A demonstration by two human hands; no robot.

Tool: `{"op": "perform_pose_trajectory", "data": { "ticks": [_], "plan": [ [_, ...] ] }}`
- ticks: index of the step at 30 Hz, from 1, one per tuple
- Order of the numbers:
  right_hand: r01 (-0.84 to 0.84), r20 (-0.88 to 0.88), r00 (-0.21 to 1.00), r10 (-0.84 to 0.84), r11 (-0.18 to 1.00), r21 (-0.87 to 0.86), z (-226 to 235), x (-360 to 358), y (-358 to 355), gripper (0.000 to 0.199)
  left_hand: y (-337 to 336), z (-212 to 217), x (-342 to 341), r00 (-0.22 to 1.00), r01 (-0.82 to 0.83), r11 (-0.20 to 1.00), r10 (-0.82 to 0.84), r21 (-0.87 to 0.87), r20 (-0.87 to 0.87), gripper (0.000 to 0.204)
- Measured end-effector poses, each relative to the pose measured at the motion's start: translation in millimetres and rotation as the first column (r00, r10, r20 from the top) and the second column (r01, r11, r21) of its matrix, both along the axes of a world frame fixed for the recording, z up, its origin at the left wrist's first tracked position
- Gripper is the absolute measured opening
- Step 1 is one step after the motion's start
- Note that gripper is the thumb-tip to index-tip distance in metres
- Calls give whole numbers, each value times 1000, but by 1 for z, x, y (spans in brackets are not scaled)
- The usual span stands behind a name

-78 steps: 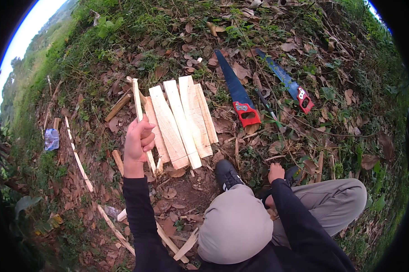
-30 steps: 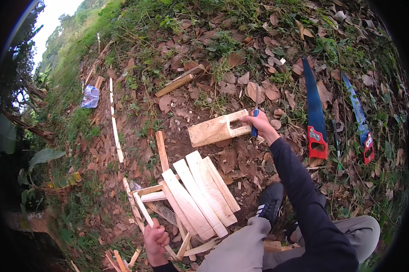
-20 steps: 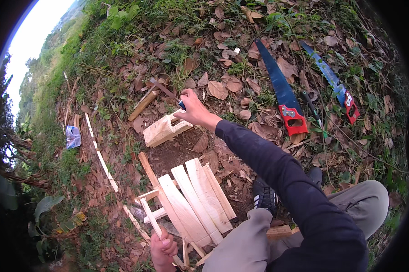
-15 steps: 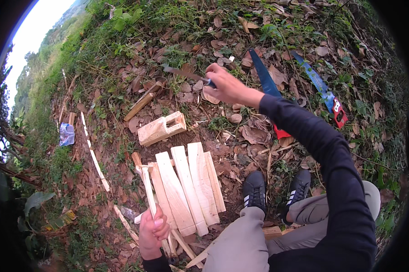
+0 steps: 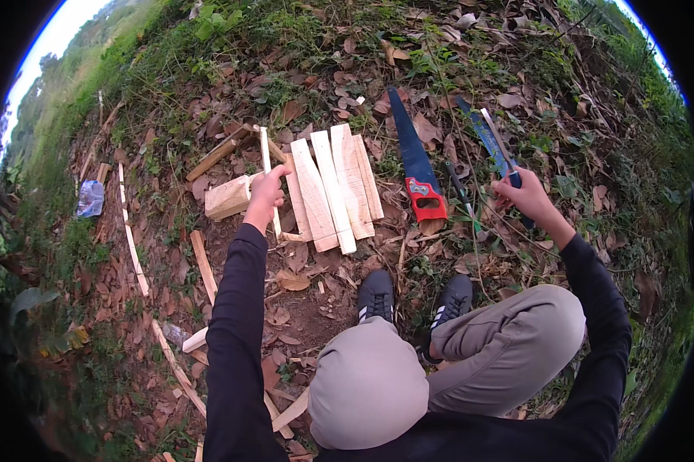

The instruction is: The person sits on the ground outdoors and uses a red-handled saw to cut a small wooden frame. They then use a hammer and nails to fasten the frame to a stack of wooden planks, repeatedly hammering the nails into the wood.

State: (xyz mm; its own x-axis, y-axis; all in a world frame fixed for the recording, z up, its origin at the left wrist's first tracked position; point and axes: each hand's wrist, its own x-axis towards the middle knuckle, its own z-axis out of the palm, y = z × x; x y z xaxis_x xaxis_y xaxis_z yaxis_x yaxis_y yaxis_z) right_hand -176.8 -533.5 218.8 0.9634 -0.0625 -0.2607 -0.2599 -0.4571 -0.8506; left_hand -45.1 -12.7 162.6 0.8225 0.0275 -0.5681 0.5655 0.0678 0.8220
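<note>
My left hand (image 5: 265,194) is closed around a pale wooden stick (image 5: 265,150) at the left edge of a row of wooden slats (image 5: 333,185). The slats lie side by side on the ground; whether the stick is joined to them I cannot tell. Out to the right, my right hand (image 5: 528,196) grips a narrow flat-bladed hand tool (image 5: 499,138) by its dark blue handle. Its metal blade points up and away, above a blue saw blade (image 5: 476,127) on the ground. That saw's handle is hidden. A thick wood block (image 5: 227,199) rests just left of my left hand.
A red-handled saw (image 5: 414,154) lies right of the slats, with a dark rod-like tool with a green end (image 5: 462,196) beside it. Loose sticks (image 5: 133,239) and a clear plastic bag (image 5: 90,199) are at the left. My shoes (image 5: 375,296) stand close to the slats.
The slats and my left hand with the stick have moved forward, beside the wood block. My right hand has swung right with the tool, from above the block to the saws. The view has shifted.
</note>
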Motion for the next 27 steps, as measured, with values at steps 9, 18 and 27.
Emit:
{"op": "perform_pose_trajectory", "data": {
  "ticks": [9,18,27],
  "plan": [
    [51,-64,995,-74,951,-303,-139,-55,-1,22,5,38,-36,840,-70,375,-478,925,257,67],
    [174,375,919,124,727,-665,-260,10,3,28,-34,125,-175,821,201,623,-528,756,217,22],
    [70,393,917,61,947,-312,-169,32,-36,50,33,238,-257,869,85,514,-457,854,189,24]
  ]
}}
